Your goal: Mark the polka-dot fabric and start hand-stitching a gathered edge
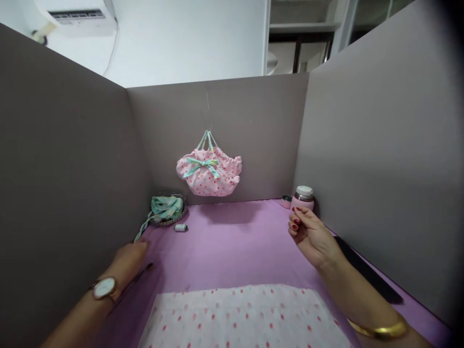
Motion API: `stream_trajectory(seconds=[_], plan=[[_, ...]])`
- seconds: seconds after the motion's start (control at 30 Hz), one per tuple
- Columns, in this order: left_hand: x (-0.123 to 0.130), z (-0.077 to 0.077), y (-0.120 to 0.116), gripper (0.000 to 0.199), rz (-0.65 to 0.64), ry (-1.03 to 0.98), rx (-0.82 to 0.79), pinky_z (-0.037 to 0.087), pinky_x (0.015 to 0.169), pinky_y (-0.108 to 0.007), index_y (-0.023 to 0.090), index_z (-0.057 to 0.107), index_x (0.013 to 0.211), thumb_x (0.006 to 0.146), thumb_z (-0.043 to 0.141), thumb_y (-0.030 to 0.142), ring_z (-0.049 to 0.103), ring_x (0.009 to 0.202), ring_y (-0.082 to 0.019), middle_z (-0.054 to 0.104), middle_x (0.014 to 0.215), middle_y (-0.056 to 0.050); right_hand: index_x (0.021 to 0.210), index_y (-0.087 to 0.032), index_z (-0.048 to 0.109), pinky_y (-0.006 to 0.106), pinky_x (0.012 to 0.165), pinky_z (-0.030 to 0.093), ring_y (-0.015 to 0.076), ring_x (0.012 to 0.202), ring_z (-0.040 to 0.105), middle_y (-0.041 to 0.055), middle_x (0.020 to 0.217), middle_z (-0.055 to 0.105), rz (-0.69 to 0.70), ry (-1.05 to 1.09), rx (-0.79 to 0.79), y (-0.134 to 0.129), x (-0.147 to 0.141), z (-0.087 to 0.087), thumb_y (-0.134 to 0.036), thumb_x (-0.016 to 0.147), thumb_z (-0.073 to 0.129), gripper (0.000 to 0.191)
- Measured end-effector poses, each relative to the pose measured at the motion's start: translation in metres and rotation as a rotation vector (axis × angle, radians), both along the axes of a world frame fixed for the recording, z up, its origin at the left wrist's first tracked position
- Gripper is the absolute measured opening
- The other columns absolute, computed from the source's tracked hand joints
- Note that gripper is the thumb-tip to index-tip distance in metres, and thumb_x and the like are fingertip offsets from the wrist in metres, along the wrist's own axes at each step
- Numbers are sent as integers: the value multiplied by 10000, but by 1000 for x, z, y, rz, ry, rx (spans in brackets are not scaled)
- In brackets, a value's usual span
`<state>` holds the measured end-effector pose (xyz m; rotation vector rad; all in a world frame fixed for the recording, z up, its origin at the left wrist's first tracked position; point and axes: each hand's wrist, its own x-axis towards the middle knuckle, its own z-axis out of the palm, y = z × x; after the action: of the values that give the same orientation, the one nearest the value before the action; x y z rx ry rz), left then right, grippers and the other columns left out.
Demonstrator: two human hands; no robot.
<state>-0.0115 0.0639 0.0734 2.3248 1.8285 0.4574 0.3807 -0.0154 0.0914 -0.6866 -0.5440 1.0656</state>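
My left hand point(131, 256), with a watch point(104, 288) on its wrist, is low at the left wall. Its fingers are blurred and partly hidden. A tail of mint-green patterned fabric strip point(167, 207) hangs from a round basket point(169, 223) and meets this hand; whether it is gripped I cannot tell. My right hand point(312, 239), red-nailed, is raised on the right with thumb and fingers pinched together; anything between them is too small to see. White fabric with red and pink dots point(235, 319) lies flat in front of me, between my forearms.
A pink dotted bag point(212, 179) with a mint bow hangs at the back wall. On the purple cloth point(232, 251) lie a thread spool point(181, 227) and a long dark flat object point(369, 273). A white-lidded jar point(303, 193) stands back right. Grey panels point(224, 111) enclose three sides.
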Motion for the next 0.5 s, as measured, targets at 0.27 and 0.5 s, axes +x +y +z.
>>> stream_trajectory(seconds=[0.27,0.5], plan=[[195,2,-76,743,-785,-586,-144,496,638,-212,196,75,1416,823,512,295,637,731,-123,609,1166,-118,772,-212,538,128,436,406,62,480,428,-34,554,500,183,-207,-91,-36,-43,10,-308,591,789,325],[189,-26,-56,308,-746,-421,-37,453,759,-232,148,663,965,877,368,152,632,816,-149,709,874,-69,649,-174,586,131,333,345,52,445,362,-19,543,402,-126,-247,-153,-49,34,21,-240,469,801,288]])
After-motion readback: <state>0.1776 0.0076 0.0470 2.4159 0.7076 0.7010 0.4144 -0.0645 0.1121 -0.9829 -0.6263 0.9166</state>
